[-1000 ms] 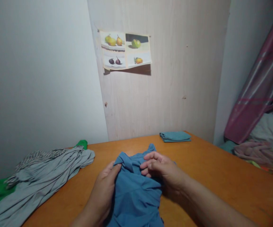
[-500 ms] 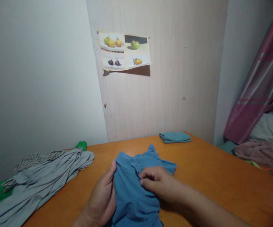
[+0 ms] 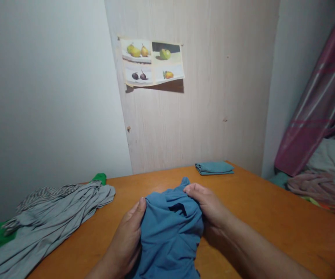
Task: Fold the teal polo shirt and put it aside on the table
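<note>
A blue garment (image 3: 167, 240) with gathered, wrinkled cloth hangs between my two hands above the orange table. My left hand (image 3: 129, 232) grips its left edge, thumb on top and the other fingers behind the cloth. On the opposite side my right hand (image 3: 206, 205) pinches the upper right edge between thumb and fingers. A dark opening shows in the fabric between the hands, near the top. The lower end of the garment runs out of view at the bottom.
A folded teal cloth (image 3: 214, 167) lies at the table's (image 3: 260, 217) far edge. Left of me is a loose heap of grey clothing (image 3: 59, 217), with striped and green fabric around it. A fruit picture (image 3: 152, 62) hangs on the wall; a pink curtain (image 3: 309, 104) is at right.
My right hand has moved from the middle of the garment up to its upper right edge and taken hold there. The dark opening has come into view. My left hand keeps its grip.
</note>
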The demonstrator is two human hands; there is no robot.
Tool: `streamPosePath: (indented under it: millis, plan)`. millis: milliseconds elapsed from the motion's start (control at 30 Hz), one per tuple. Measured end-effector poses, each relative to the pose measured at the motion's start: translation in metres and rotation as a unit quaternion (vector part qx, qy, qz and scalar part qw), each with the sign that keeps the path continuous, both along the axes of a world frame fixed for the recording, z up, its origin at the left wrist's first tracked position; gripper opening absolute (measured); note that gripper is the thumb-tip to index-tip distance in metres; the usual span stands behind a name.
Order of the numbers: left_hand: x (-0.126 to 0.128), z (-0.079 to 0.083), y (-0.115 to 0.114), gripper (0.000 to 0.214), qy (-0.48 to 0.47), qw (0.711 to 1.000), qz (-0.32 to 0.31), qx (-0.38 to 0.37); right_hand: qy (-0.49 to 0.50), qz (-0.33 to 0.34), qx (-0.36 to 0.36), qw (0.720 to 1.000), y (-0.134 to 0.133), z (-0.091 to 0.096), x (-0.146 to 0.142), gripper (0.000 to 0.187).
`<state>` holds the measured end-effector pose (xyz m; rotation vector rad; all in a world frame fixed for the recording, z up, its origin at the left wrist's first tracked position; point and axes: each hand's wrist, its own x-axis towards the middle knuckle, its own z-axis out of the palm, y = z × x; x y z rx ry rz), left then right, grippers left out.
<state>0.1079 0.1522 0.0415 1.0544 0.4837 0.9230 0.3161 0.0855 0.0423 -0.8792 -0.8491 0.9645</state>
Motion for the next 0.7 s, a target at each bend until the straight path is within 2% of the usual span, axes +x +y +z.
streamPosePath:
  millis: [67,133,200,300,367,467,533,600,700]
  plan:
    - [-0.001,0.001,0.001,0.045,-0.002,1.0,0.011,-0.01,-0.086,-0.072,0.021,0.993,-0.001,0.0,0.001,0.029]
    - [-0.002,0.002,0.001,0.046,-0.002,1.0,0.005,-0.016,-0.178,-0.117,0.051,0.976,-0.004,0.002,0.0,0.028]
    - [-0.002,0.002,0.0,0.048,-0.002,1.0,-0.004,-0.017,-0.273,-0.119,0.087,0.951,-0.009,0.003,-0.004,0.023]
    - [-0.001,0.002,-0.003,0.048,0.003,1.0,-0.012,-0.009,-0.395,-0.081,0.135,0.905,-0.013,0.005,-0.011,0.01]
    - [0.0,0.002,-0.004,0.048,0.01,1.0,-0.006,0.0,-0.403,-0.075,0.131,0.903,-0.012,0.006,-0.011,0.008]
    - [0.0,0.003,-0.002,0.048,0.02,1.0,0.015,0.013,-0.308,-0.118,0.071,0.941,-0.008,0.006,-0.002,0.02]
    - [0.0,0.005,-0.002,0.047,0.023,0.999,0.022,0.02,-0.257,-0.145,0.041,0.954,-0.007,0.007,0.003,0.026]
    - [0.0,0.006,-0.004,0.047,0.022,1.0,0.001,0.016,-0.256,-0.14,0.045,0.955,-0.009,0.006,0.002,0.026]
    - [0.003,0.004,-0.012,0.046,0.028,0.998,-0.056,0.001,-0.314,-0.081,0.087,0.942,-0.015,0.001,-0.011,0.027]
